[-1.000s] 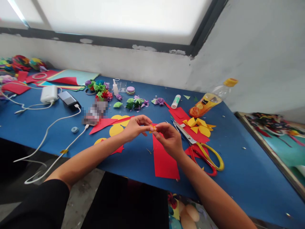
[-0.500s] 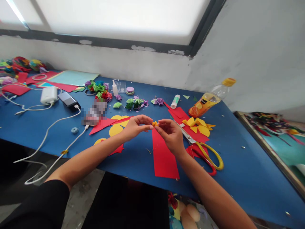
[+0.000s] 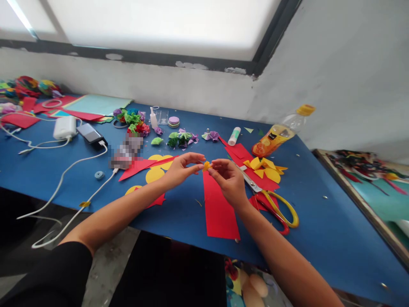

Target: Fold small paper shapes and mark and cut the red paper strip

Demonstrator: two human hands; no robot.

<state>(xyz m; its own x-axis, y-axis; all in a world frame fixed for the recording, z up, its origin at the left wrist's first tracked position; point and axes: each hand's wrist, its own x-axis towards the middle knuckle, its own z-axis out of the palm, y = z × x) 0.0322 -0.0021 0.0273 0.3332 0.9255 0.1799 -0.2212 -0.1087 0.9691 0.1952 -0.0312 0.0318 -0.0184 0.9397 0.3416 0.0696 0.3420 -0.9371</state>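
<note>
Between my two hands, above the blue table, is a small folded piece of yellow paper. My left hand pinches its left side with thumb and fingertips. From the other side my right hand grips it between thumb and forefinger. Beneath them a red paper strip lies flat. Large scissors with one yellow and one red handle rest just right of my right hand, on red paper. Yellow paper circles lie to the left, partly hidden by my left hand and forearm.
Folded yellow pieces lie at the right, with a tilted juice bottle and a glue stick behind. Crumpled paper flowers sit at the back. A phone, a power bank and white cables occupy the left.
The yellow paper has turned slightly between my fingertips, showing more of its face. Both hands stay almost in place, and the view has shifted very slightly.
</note>
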